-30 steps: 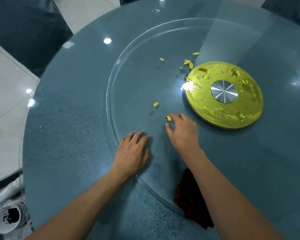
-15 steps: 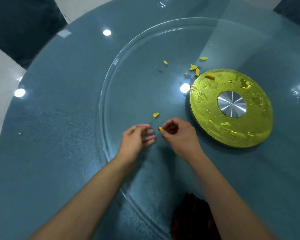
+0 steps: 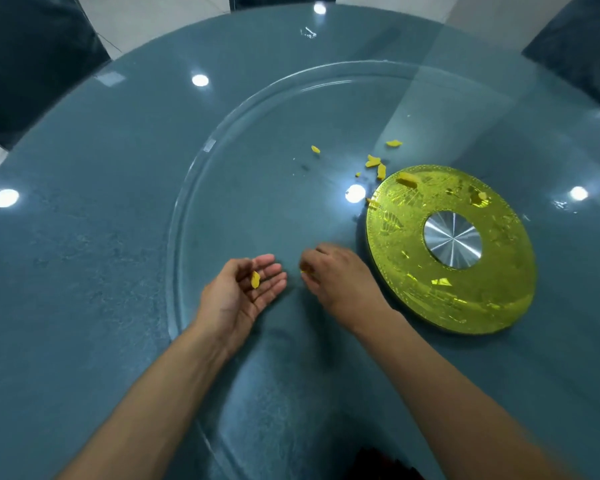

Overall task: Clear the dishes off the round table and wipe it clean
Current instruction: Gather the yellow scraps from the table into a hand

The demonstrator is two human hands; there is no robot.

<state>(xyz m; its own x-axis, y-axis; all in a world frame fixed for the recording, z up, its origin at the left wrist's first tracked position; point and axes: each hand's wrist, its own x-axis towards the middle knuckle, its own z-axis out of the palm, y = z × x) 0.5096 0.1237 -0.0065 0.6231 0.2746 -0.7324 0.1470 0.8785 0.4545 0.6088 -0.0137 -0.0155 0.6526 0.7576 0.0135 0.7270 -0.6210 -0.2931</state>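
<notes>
My left hand [image 3: 243, 292] lies palm-up, cupping a yellow crumb [image 3: 255, 279]; my right hand [image 3: 340, 275] (blurred) pinches another yellow scrap [image 3: 303, 271] over the round blue-glass desk [image 3: 84, 237].

Glossy glass over a speckled teal top

The round table [image 3: 84, 237] shines; its clear glass turntable [image 3: 243, 202] sits on a brushed-metal hub [image 3: 452, 244] ringed in glittery yellow.

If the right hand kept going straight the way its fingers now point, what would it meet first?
Most likely the left hand. The right hand points left with a yellow scrap at its fingertips, and the left palm lies cupped just across a small gap, already holding a scrap. Their heights are hard to compare.
</notes>
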